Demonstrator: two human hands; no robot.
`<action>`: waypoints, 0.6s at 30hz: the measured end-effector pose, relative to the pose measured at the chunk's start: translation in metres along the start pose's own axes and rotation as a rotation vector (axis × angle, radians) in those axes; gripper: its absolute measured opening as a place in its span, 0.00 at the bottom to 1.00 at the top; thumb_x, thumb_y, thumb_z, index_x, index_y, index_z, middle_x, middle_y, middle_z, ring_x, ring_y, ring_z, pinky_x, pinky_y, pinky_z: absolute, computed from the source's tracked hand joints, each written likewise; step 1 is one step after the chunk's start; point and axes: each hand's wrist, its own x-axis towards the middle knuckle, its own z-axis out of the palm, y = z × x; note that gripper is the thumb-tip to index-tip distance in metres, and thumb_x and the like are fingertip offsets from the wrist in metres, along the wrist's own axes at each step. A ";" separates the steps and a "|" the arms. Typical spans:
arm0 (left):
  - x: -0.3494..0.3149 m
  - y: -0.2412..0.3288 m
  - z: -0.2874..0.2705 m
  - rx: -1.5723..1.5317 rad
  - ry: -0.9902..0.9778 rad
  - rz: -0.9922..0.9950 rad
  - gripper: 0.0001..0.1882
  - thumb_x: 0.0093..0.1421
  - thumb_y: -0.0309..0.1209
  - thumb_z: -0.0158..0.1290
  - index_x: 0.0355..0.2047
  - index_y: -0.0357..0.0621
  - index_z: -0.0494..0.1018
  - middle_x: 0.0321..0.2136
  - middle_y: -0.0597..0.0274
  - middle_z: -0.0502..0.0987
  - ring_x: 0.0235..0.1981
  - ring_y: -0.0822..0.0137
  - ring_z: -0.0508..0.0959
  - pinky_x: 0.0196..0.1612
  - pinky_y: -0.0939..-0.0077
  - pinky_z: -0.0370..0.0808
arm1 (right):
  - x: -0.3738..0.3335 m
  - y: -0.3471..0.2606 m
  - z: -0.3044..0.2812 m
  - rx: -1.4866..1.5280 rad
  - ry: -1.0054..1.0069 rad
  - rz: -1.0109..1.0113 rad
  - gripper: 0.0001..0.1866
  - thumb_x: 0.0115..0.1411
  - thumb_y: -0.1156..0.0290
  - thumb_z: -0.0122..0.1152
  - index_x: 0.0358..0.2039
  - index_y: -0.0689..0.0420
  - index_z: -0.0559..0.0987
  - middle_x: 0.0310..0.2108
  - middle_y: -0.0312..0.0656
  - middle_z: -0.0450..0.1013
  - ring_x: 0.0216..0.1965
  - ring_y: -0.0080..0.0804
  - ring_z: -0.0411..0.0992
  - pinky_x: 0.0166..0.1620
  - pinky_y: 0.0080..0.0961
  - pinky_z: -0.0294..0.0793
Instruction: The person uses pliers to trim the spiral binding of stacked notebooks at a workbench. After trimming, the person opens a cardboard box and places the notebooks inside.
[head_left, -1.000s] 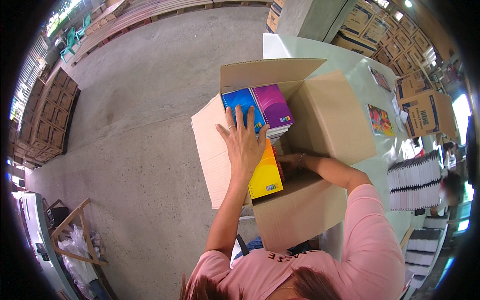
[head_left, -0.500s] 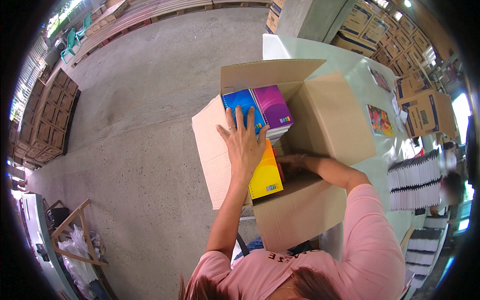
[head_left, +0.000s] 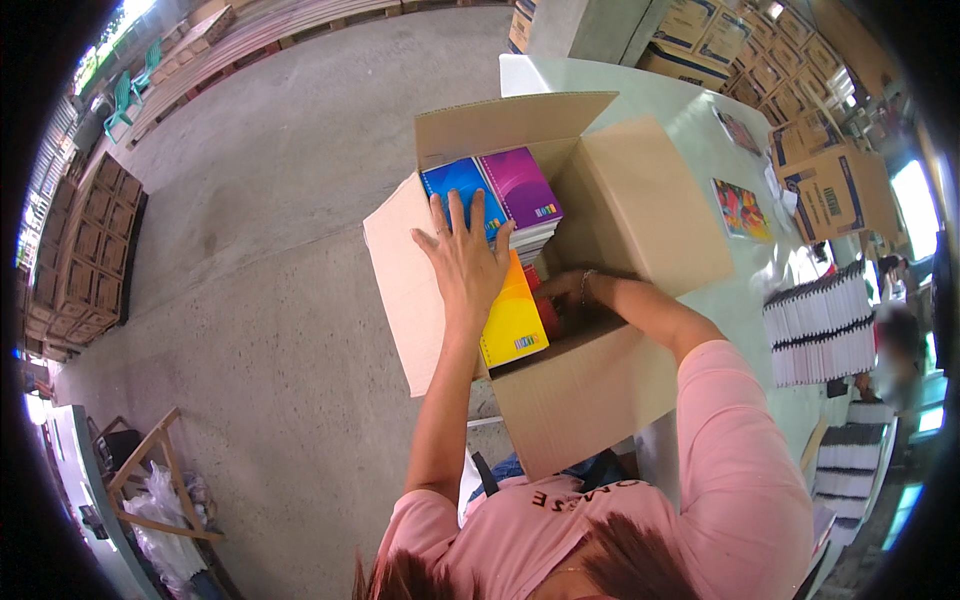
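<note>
An open cardboard box (head_left: 640, 210) stands before me with its flaps folded out. Stacks of spiral notebooks fill its left part: blue notebooks (head_left: 452, 183) and purple notebooks (head_left: 520, 188) at the back, yellow notebooks (head_left: 515, 325) nearer me. My left hand (head_left: 462, 255) lies with fingers spread over the blue stack, holding nothing. Down inside the box, my right hand (head_left: 568, 292) is against a red notebook (head_left: 548, 318) beside the yellow stack. Shadow hides most of its fingers, so its grip cannot be made out.
The box rests at a pale table (head_left: 690, 160). Farther right on the table are a colourful notebook (head_left: 740, 208), tall notebook stacks (head_left: 820, 330) and another carton (head_left: 830, 195). Stacked cartons (head_left: 95, 250) stand on the floor to the left, near a wooden frame (head_left: 165, 475).
The whole view has shifted slightly, so the box appears farther left and up. My right hand has moved a little over the red notebook, more of which shows. My left hand keeps its place.
</note>
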 end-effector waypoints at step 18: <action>0.002 -0.008 0.005 -0.005 -0.026 0.012 0.33 0.67 0.56 0.48 0.65 0.51 0.67 0.67 0.47 0.62 0.71 0.43 0.55 0.62 0.18 0.52 | -0.251 -0.082 0.032 0.309 0.368 -0.342 0.35 0.56 0.51 0.74 0.59 0.58 0.76 0.61 0.42 0.72 0.63 0.25 0.66 0.65 0.25 0.63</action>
